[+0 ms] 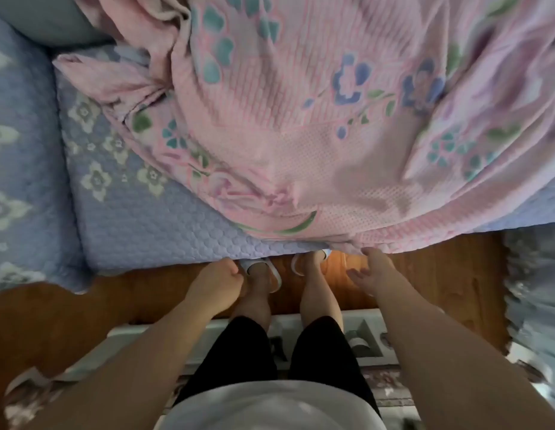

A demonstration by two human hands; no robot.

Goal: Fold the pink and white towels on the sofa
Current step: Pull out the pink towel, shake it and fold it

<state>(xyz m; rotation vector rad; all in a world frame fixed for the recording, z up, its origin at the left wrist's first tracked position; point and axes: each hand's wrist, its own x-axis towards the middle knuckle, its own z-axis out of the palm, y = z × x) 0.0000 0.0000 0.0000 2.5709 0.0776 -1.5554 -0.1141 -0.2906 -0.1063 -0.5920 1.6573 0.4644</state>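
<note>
A large pink towel [316, 125] with blue and green flowers lies crumpled over the sofa seat [139, 218], its near edge hanging over the front. A plain pink cloth [115, 79] is bunched at its left. My left hand [218, 279] hangs below the sofa edge with fingers curled and holds nothing. My right hand [371, 270] is just under the towel's near edge, fingers spread and relaxed, fingertips close to the hem.
The sofa has a blue quilted cover with pale flower motifs and an armrest [18, 169] at the left. Below is a wooden floor [425, 274] and a patterned rug [375, 346]. My legs and slippers stand against the sofa front.
</note>
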